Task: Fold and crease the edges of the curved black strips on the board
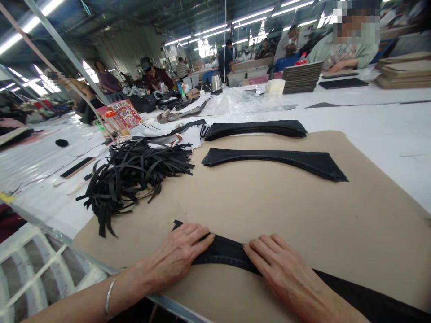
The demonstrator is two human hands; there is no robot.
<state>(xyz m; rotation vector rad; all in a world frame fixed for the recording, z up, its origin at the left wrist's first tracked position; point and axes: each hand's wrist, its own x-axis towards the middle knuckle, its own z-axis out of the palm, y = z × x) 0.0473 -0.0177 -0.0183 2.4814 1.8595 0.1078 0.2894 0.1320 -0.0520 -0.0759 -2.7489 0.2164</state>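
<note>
Right hand (283,269) and left hand (182,251) are lying palm-down over a curved black strip (224,251)
Fingers are bending slightly across it, whether gripping I cannot tell; the strip is stretching along the near part of a tan sheet (269,202) on the tabletop (380,121), with a tangle of narrow black offcuts (144,168) spreading left beyond

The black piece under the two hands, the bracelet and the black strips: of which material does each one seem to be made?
Black piece: probably fabric or synthetic leather, mostly matte; its surface looks smooth, with faint dashes along the lower edge. Bracelet: likely metal, given its silvery shine. Black strips: perhaps similar sheet material, dull; they curl and bend loosely.
</note>
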